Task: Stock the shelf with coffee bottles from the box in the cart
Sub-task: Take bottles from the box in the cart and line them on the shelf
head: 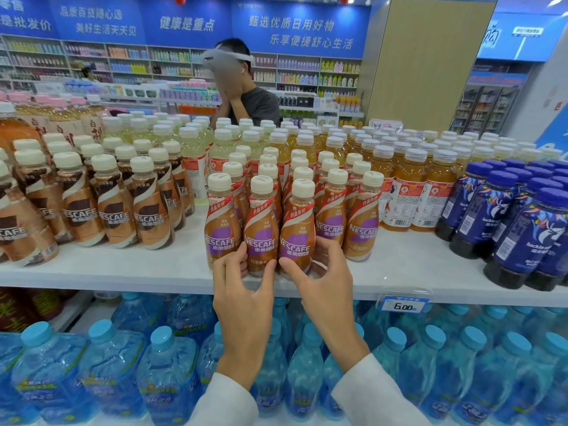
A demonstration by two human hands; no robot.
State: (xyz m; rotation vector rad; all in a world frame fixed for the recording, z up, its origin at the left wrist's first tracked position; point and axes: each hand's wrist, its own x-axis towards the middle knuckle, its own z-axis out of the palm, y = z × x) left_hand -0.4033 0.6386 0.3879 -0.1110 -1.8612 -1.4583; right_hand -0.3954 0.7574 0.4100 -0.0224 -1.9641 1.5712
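Several Nescafe coffee bottles with purple labels and cream caps stand in rows on the white shelf. My left hand grips the base of one front-row coffee bottle, thumb and fingers curled round it. My right hand grips the neighbouring front coffee bottle near its base. Both bottles stand upright at the shelf's front edge. The box and the cart are out of view.
Brown-label Nescafe bottles fill the shelf's left side, orange tea bottles and dark blue bottles the right. Blue water bottles pack the lower shelf. A price tag hangs at the edge. A person stands behind.
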